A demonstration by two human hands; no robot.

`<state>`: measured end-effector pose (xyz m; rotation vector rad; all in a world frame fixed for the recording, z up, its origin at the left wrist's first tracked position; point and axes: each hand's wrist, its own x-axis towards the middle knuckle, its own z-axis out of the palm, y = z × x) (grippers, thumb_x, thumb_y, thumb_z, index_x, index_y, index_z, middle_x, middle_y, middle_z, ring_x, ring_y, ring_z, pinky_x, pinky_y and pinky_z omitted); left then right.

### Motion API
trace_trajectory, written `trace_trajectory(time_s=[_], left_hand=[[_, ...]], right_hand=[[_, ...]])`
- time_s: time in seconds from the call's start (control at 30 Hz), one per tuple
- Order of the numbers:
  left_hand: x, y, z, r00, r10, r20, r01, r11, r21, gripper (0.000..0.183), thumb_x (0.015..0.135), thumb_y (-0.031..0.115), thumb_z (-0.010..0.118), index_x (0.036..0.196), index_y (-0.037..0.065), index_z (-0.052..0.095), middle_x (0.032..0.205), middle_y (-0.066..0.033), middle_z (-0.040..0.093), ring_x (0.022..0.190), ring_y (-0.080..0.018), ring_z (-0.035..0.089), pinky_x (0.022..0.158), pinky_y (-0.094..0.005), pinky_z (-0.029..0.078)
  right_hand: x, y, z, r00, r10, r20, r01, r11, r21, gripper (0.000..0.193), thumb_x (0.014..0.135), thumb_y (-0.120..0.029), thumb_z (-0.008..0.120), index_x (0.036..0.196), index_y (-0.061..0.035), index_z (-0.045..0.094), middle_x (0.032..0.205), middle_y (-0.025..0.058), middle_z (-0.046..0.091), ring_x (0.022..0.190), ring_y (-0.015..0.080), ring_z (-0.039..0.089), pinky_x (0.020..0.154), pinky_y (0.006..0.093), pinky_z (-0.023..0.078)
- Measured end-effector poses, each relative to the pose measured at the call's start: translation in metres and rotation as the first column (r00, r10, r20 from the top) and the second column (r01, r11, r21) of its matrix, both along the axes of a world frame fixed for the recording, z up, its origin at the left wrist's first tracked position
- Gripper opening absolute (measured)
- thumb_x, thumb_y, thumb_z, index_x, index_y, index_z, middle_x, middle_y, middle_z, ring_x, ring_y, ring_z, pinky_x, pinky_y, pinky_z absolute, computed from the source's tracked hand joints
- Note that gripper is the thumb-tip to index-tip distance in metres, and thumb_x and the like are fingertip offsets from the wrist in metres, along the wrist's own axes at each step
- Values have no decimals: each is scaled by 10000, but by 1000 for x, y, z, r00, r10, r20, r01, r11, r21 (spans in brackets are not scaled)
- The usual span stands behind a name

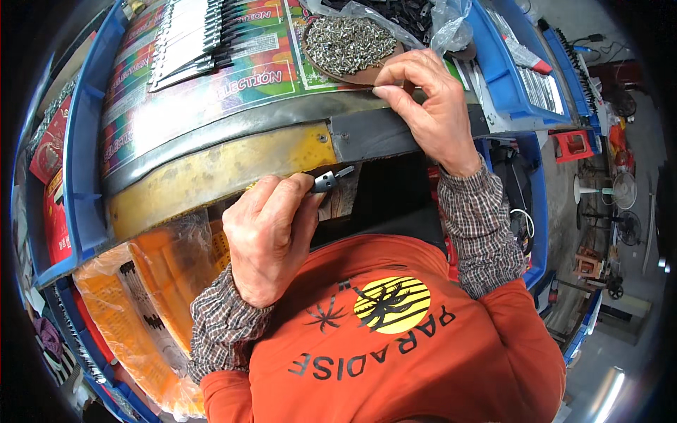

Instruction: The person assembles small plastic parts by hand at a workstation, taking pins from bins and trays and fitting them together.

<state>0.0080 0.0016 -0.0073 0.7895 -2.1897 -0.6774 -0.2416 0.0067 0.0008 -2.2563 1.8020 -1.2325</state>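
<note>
My left hand [271, 222] is closed, thumb and fingers pinching a small dark grey cylindrical piece [324, 182] just in front of the bench edge. Small dark holes dot its side, and a thin metal tip points up to the right. My right hand [436, 102] is raised over the edge, thumb and index finger brought together; whatever may be between them is too small to make out. Beside those fingers sits a round brown dish [367, 77] heaped with tiny silvery metal parts [349, 44], which look like small screws.
Slim dark-and-silver pieces [211, 32] lie in a row on the colourful mat [247, 88]. Blue bins [88, 162] flank the bench. A plastic bag [451, 27] with black parts stands behind the dish. A yellow-and-grey strip [233, 169] forms the front edge; an orange crate [166, 264] is below.
</note>
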Motion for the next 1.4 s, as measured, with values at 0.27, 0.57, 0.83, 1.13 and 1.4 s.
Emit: trace_trajectory(time_s=[0.27,0.57,0.83,1.13,1.4], left_hand=[[-2,5,-2,999,-30,-17,31,999,30,200,722,-20,708,892,24,612,696,-107,547,605,-284,574,535,-365,460],[-5,10,-1,998,-60,22,61,998,-27,229,726,4,704,932,28,606,738,-103,565,649,-282,588,567,-368,479],[-5,10,-4,998,-55,40,60,988,-139,250,706,1,705,936,25,609,757,-101,568,642,-275,586,550,-361,480],[-9,8,-10,998,-61,-13,56,968,-246,258,687,-13,708,926,11,612,743,-96,572,614,-257,588,530,-346,483],[-11,8,-19,999,-37,-7,33,951,-307,265,676,9,698,930,17,621,758,-89,579,592,-236,587,510,-329,483]], right_hand=[[47,36,6,926,258,276,-294,951,98,95,776,-5,686,847,-2,623,842,89,623,803,215,596,740,316,477],[54,44,1,926,287,244,-314,946,78,115,772,-18,699,850,-12,615,837,80,617,790,232,593,718,337,482],[59,44,-2,950,290,114,-292,956,3,175,711,8,695,846,-6,585,828,103,578,772,284,568,702,375,482],[65,55,-14,946,220,-239,-268,944,-193,275,671,-87,642,907,50,615,911,134,602,810,284,621,674,353,550],[61,59,-25,946,201,-255,-261,938,-228,264,704,-69,665,936,53,632,945,145,629,828,296,646,702,378,566]])
